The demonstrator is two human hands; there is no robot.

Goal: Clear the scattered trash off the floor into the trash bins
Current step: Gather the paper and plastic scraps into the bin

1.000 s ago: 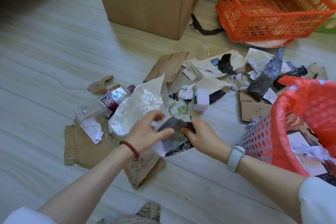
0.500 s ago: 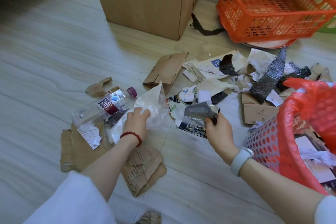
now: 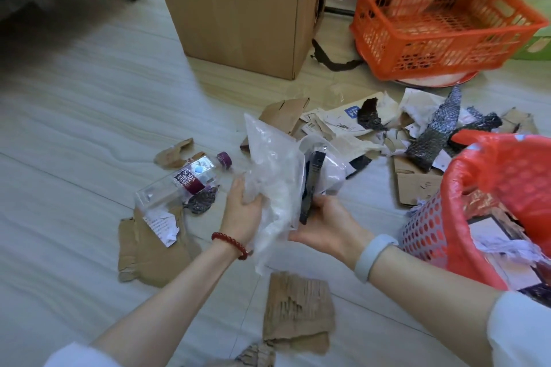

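i see my left hand (image 3: 243, 211) at the centre of the frame, fingers curled around a crumpled clear plastic bag (image 3: 274, 176) that stands up above the floor. my right hand (image 3: 325, 225) is just beside it, fingers wrapped under a dark foil wrapper (image 3: 313, 185) held on edge against the bag. the two hands are nearly touching through the plastic. left of them a soda bottle (image 3: 190, 180) lies on its side on the pale floor (image 3: 74, 134), partly over a flat cardboard piece (image 3: 149, 253). another torn cardboard scrap (image 3: 298, 316) lies at the lower centre. at the right edge stands a pink trash bin (image 3: 423, 232) lined with a red bag, already holding scraps. a pile of paper and black mesh scraps (image 3: 429, 134) spreads across the upper right, below an orange basket (image 3: 444, 24) and a cardboard box (image 3: 238, 9).
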